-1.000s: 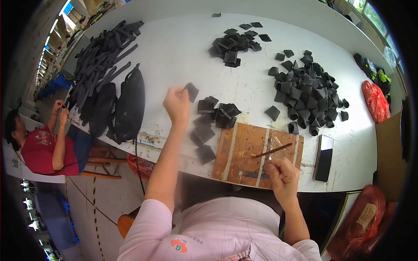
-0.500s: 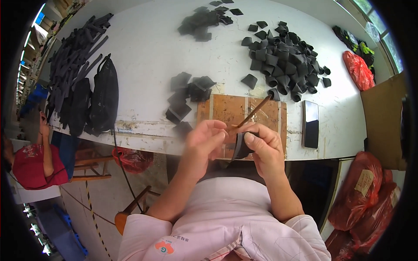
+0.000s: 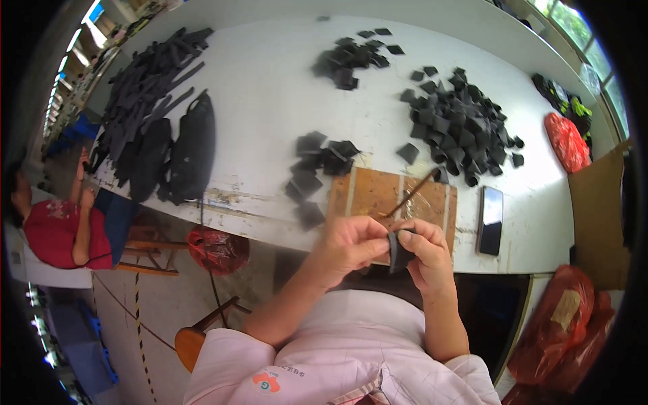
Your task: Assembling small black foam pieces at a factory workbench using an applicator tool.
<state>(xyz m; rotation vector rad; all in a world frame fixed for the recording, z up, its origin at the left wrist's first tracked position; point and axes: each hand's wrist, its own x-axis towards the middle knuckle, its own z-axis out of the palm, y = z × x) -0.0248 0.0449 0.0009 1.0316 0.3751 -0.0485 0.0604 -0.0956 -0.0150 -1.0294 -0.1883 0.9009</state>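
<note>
In front of my body, both hands are on one small black piece of material (image 3: 399,254), which looks bent or folded. My right hand (image 3: 429,255) pinches it between thumb and fingers. My left hand (image 3: 352,248) is closed, thumb against fingertips, at the piece's left edge. A thin brown stick (image 3: 413,192) slants up and right just beyond my fingers; whether my right hand holds it too is hidden. Beneath lies a worn brown board (image 3: 364,192). Flat black pieces (image 3: 307,182) lie left of the board, and a large heap of curled black pieces (image 3: 459,125) lies beyond it.
A phone (image 3: 491,221) lies right of the board. Black strips (image 3: 145,84) and a black pouch-like item (image 3: 192,152) cover the table's left. Another black pile (image 3: 347,61) sits farther back. Red bags (image 3: 557,324) stand at the right. A person in red (image 3: 64,229) sits at the left.
My left hand's fingers, apart from the black piece earlier, have closed at its edge. My right hand still pinches it. The whole view has shifted, so the table appears farther right and lower.
</note>
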